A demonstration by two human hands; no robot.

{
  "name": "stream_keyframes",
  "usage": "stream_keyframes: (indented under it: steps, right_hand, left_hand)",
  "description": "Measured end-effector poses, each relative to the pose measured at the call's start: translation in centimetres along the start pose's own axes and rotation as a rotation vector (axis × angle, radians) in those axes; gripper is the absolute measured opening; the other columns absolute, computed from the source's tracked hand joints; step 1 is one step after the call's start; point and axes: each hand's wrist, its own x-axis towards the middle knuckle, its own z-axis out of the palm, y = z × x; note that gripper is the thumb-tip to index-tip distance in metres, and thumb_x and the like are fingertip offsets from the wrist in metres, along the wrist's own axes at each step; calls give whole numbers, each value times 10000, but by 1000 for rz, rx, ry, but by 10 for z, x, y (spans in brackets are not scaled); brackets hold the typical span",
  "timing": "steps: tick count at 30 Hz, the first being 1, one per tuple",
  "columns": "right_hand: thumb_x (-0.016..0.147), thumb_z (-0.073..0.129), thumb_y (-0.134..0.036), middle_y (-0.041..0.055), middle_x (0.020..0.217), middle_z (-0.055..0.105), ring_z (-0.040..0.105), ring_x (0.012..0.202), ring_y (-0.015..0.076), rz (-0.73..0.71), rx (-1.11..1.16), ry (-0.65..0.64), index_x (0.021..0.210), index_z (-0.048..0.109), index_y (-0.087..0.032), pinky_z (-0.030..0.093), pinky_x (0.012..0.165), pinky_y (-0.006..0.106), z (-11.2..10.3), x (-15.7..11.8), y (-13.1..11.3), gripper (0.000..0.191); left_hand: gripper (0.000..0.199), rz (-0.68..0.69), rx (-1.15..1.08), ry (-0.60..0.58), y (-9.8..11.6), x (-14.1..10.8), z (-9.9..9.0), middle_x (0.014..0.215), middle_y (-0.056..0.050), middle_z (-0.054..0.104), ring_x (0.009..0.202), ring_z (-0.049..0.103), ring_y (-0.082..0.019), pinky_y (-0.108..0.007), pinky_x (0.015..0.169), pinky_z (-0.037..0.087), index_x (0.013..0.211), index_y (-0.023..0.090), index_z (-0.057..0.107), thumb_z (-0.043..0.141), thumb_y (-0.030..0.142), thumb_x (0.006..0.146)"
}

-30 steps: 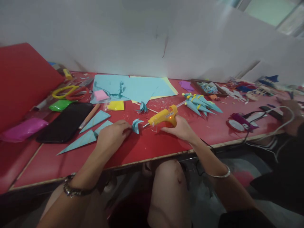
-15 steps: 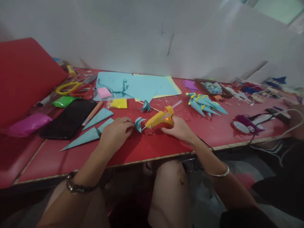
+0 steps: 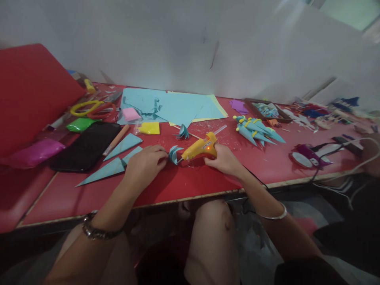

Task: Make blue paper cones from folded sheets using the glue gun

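"Where was the curl (image 3: 174,155)?"

"Over the near half of the table (image 3: 166,186), between the hands, just right of the left hand (image 3: 147,162). Those fingers were bent in together at its left end, apparently pinching it, though the contact itself was hidden from me."

"And the right hand (image 3: 225,159)?"

"Wrapped round the handle of the yellow gun (image 3: 199,147) from the near right, closed up with hardly a gap."

"How did the 2 line up?"

"The gun's long axis ran from far right to near left, its nozzle (image 3: 179,160) aimed left at the curl. Touching or just short, I couldn't tell. The left hand was the nearer to the curl."

"Which way did the curl point?"

"Its petals arched over with tips to the right, so it opened towards the nozzle. Its longer way ran roughly near to far, across the gun's line."

"Anything close by?"

"A 2nd curl (image 3: 183,132) lay just beyond the gun, and 3 cones (image 3: 102,173) left of the left hand."
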Motion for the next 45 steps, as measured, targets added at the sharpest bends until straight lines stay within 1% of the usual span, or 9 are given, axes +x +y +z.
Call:
stream_keyframes:
  steps: [5,9,14,21,25,30,35,39,45]
  right_hand:
    - [650,518,-294,10,616,508,443,535,118,-22,-39,4,676,437,-177,275,485,234,0,1,0,144]
    - [652,513,-272,2,600,497,430,515,112,-26,-46,3,692,454,-171,253,476,230,0,2,1,124]
    - [653,502,-269,7,614,508,443,531,121,-23,-48,4,703,460,-169,264,487,234,-1,2,1,119]
    - [658,492,-257,0,601,491,421,528,112,-24,-44,3,706,457,-166,255,483,230,-1,3,0,108]
    - [664,491,-258,5,608,488,419,529,113,-7,-52,-1,697,453,-164,252,479,232,0,3,0,107]
    - [669,483,-260,5,617,489,417,534,113,-22,-54,4,719,464,-163,253,486,232,1,4,2,111]
    - [663,484,-265,12,631,497,428,548,116,4,-85,28,721,470,-160,252,490,232,2,5,2,120]
    - [671,483,-265,18,642,511,438,549,122,14,-88,13,737,475,-158,254,486,235,1,5,1,126]
    - [680,484,-282,22,648,519,456,559,139,45,-107,26,776,480,-161,249,489,243,2,7,2,155]
  left_hand:
    - [239,-5,4,-16,0,0,0,1018,-11,640,948,567,-203,-302,704,418,860,210,647,414,239,815]
    - [248,-13,6,-6,0,1,0,1006,-4,644,942,570,-196,-293,695,417,855,215,651,409,241,811]
    - [253,-6,0,1,0,0,1,1000,-6,646,929,572,-191,-293,702,417,849,215,654,406,241,810]
    - [233,-14,5,1,-1,1,2,1007,3,644,941,569,-192,-293,694,413,853,221,650,424,243,806]
    - [222,-24,4,-8,0,1,2,1000,8,643,936,568,-191,-289,678,405,849,223,647,431,246,806]
    - [226,-30,12,-10,1,0,0,996,3,643,920,568,-189,-283,660,398,839,224,648,425,248,811]
    - [230,-18,9,-8,0,1,1,990,-3,642,924,564,-190,-285,682,407,844,223,650,425,259,812]
    - [226,-12,7,-5,0,1,1,980,-5,643,920,566,-192,-288,688,408,840,220,651,430,252,809]
    - [220,-30,26,-7,2,0,-1,987,4,642,912,568,-189,-282,658,396,825,231,650,433,257,809]
